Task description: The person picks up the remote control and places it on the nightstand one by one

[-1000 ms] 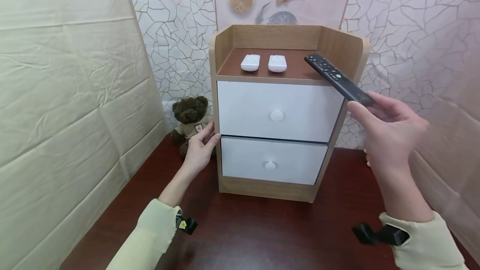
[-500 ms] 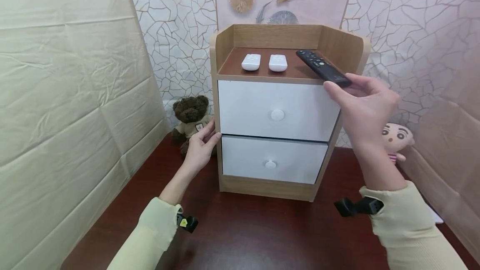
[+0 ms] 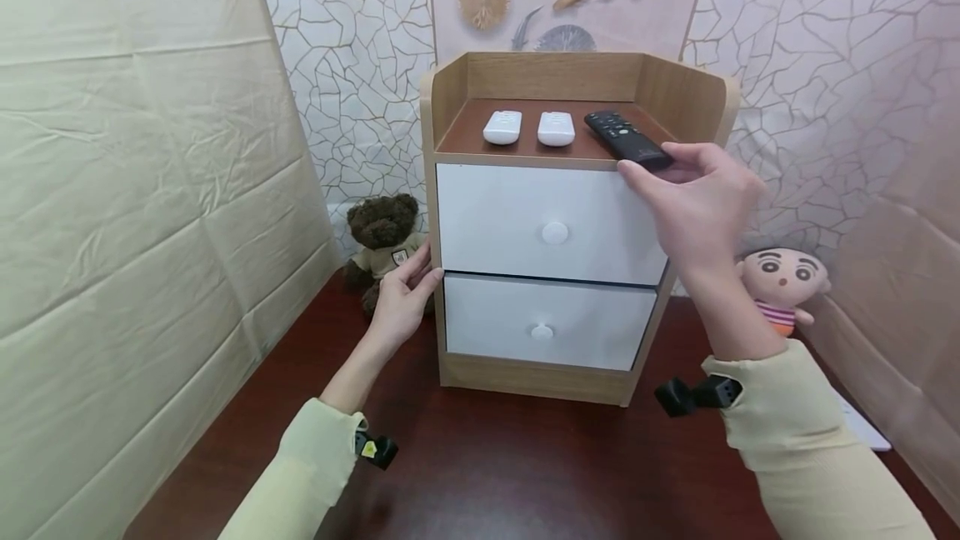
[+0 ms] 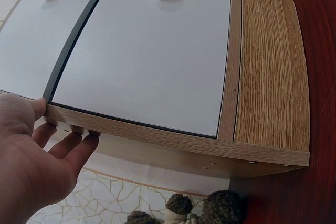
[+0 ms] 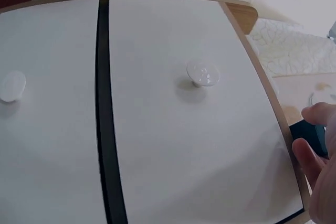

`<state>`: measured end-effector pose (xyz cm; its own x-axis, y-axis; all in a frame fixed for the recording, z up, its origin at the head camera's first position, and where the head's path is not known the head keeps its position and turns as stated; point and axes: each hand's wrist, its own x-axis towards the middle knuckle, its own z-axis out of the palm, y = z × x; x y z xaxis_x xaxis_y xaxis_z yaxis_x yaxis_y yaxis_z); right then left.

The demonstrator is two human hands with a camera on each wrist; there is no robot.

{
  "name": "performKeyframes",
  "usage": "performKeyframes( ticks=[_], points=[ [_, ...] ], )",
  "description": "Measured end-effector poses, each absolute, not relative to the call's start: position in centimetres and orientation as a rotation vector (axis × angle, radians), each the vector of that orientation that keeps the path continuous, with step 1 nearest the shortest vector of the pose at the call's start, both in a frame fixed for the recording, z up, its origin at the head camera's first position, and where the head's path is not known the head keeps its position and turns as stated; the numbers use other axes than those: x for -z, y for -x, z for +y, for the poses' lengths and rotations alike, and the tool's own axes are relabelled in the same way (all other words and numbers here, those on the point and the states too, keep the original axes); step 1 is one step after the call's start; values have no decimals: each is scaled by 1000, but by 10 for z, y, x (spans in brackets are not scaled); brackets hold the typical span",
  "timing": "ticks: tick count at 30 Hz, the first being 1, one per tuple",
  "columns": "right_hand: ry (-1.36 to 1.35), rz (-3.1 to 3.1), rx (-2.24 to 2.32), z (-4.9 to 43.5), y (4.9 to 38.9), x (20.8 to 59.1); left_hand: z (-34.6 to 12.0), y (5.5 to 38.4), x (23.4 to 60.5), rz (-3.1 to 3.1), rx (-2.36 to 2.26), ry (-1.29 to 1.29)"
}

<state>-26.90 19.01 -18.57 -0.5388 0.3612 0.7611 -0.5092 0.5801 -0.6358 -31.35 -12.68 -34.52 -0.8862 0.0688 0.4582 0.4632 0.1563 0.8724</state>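
From where I sit, the head view puts the black remote (image 3: 626, 138) at the right front of the cabinet (image 3: 536, 377) top, between 1 and 2 o'clock from the upper knob (image 3: 554, 232); I can't tell whether it touches the surface. Its long axis runs from 4 o'clock, the near end, to 10 o'clock, the far end, button face up. It is slim and dark, small buttons crowding the far half, one pale and round; the near half is plain. I have the right hand (image 3: 701, 202) pinching that near end between thumb and fingers. Two white remotes (image 3: 502, 128) (image 3: 556, 130) lie at its 9 o'clock. My left hand (image 3: 401, 298) touches the cabinet's 8 o'clock edge, thumb on the front, fingers fairly straight along the side panel.
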Motion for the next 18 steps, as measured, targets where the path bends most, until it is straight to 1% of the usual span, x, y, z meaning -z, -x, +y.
performKeyframes(
  ticks=[10, 18],
  points=[
    [-117, -1885, -1083, 182, 276, 173, -125, 313, 344, -2122, 1791, 506],
    [-76, -1980, -1061, 184, 276, 171, -126, 312, 343, -2132, 1800, 497]
  ],
)
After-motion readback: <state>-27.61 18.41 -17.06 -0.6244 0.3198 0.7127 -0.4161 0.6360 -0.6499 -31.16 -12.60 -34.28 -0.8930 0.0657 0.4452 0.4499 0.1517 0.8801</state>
